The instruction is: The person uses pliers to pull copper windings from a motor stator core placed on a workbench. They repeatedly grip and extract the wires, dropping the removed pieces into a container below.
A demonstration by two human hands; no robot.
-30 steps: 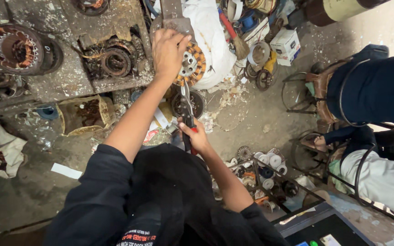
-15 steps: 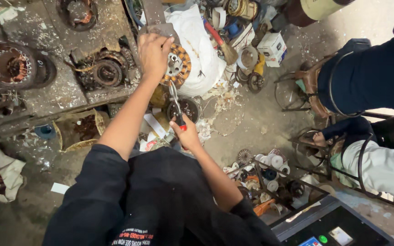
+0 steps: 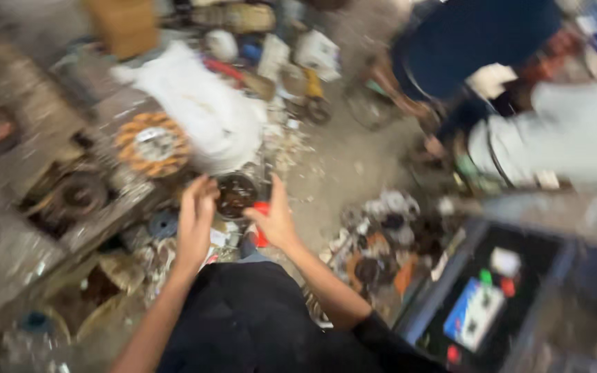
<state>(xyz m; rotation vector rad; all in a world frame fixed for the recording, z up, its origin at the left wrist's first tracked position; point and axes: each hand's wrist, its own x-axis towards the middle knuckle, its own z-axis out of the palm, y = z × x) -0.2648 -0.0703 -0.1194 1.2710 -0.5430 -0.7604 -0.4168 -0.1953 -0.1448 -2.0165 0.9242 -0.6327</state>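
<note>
The view is heavily blurred. My left hand (image 3: 196,213) is low, its fingertips at the rim of a dark round pot (image 3: 236,195) on the floor. My right hand (image 3: 276,220) is on the pot's other side, with a red-handled tool (image 3: 261,207) showing at its thumb and palm. A round stator with orange copper windings (image 3: 152,144) lies on the grimy bench (image 3: 50,228) above my left hand, apart from it. A white cloth bundle (image 3: 205,114) sits beside the stator. My dark-clothed lap fills the bottom centre.
Old motor parts (image 3: 77,195) sit on the bench at left. A heap of small metal parts (image 3: 381,242) lies on the floor at right. A dark machine with a coloured panel (image 3: 478,311) stands at bottom right. Another person (image 3: 561,131) sits at upper right.
My left hand has come off the orange-wound stator and dropped down to the dark pot. The camera swung right, bringing the panel machine further into view and blurring everything.
</note>
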